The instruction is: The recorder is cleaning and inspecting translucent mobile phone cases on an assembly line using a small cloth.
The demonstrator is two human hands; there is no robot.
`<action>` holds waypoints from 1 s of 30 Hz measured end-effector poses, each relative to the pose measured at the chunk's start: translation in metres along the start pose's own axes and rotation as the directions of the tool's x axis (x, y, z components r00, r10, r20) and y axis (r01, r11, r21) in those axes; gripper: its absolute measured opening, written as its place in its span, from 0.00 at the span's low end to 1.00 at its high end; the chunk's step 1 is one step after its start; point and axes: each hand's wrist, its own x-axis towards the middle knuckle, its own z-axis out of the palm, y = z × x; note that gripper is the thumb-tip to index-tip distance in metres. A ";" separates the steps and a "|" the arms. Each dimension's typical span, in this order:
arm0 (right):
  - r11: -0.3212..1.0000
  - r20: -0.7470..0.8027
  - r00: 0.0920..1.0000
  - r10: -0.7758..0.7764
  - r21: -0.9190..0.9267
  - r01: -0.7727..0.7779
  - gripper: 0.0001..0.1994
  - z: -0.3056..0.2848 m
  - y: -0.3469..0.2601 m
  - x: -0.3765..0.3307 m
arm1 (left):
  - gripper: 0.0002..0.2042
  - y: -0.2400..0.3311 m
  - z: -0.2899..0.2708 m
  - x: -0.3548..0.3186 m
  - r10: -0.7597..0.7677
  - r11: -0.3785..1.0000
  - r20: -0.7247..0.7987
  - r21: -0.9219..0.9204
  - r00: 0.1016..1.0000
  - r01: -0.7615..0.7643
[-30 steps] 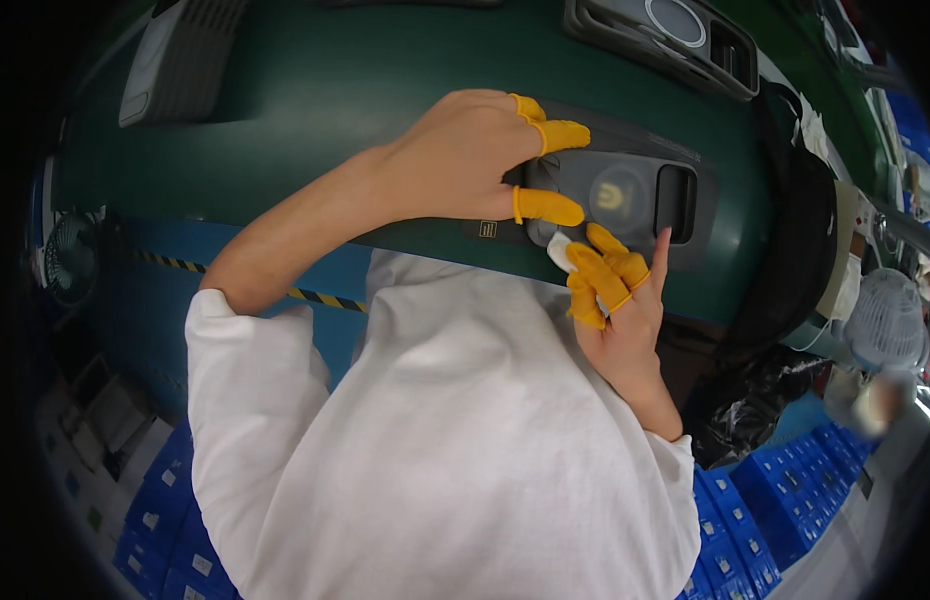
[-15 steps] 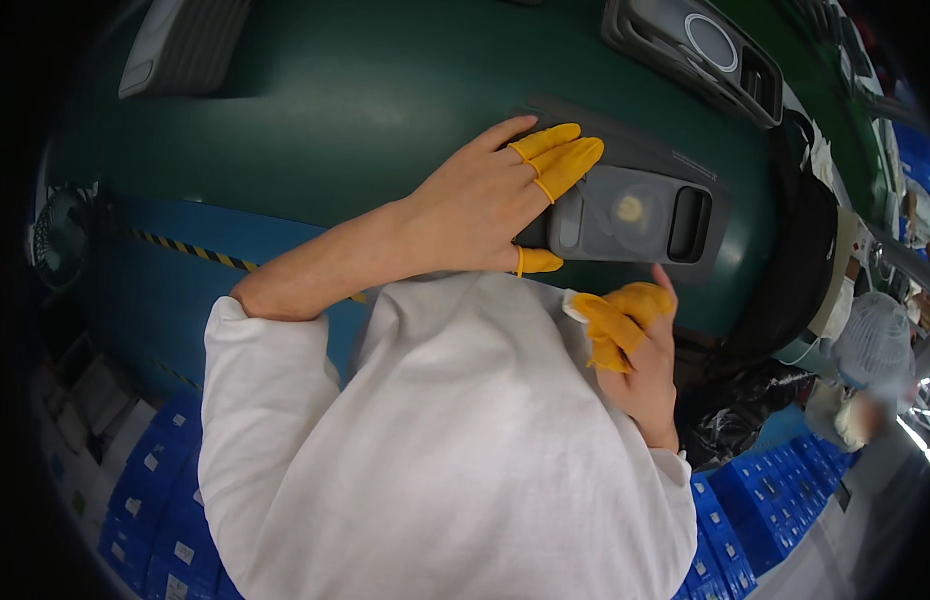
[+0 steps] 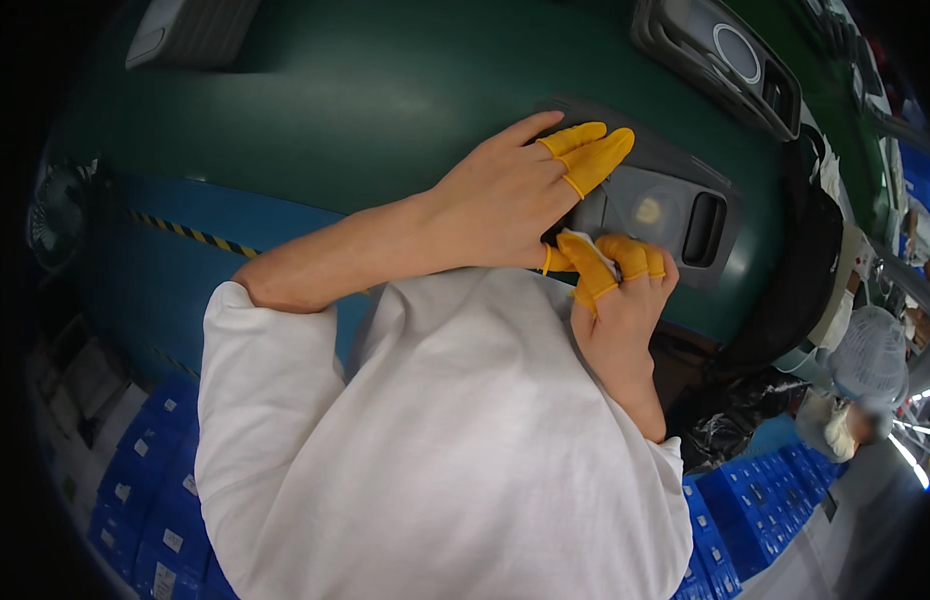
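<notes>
We locate the grey device (image 3: 675, 215) near the right of the green table (image 3: 385, 110), flat, its dark slot toward the right. It lies over a dark grey panel (image 3: 660, 152), which extends beyond its far side; we cannot tell whether the two are joined.

We find the left hand (image 3: 500, 200) palm down over the device's left end. Two yellow-covered fingers lie together on the far side, and the covered thumb is spread toward the near side. This straddle probably steadies the device, leaving the near edge accessible. The right hand (image 3: 625, 300) is curled at that near edge and pinches a small white piece (image 3: 607, 262) between covered fingertips; the grip suggests fine control.

We note the following limits. The left hand masks the device's left end, so contact under the palm cannot be confirmed. Fingers conceal most of the white piece, and its material is unclear. The pale patch on the device's face is blurred. At the far left, a grey ribbed stack (image 3: 200, 30) is cut off by the picture's edge; at the far right, a ringed grey unit (image 3: 750, 65) is partly cropped.
</notes>
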 end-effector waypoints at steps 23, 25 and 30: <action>0.994 -0.061 0.998 0.031 -0.099 -0.037 0.17 0.001 0.004 -0.008 | 0.42 0.016 0.004 0.001 -0.094 0.995 0.012 0.014 0.995 0.094; 0.995 -0.051 0.997 0.053 -0.085 -0.057 0.17 -0.001 0.003 -0.009 | 0.41 0.016 0.002 0.002 -0.112 0.994 0.137 -0.003 0.984 0.114; 0.993 -0.064 0.998 0.023 -0.118 -0.031 0.17 0.002 0.006 -0.001 | 0.40 0.016 0.011 0.000 -0.079 0.995 -0.092 0.060 0.993 0.085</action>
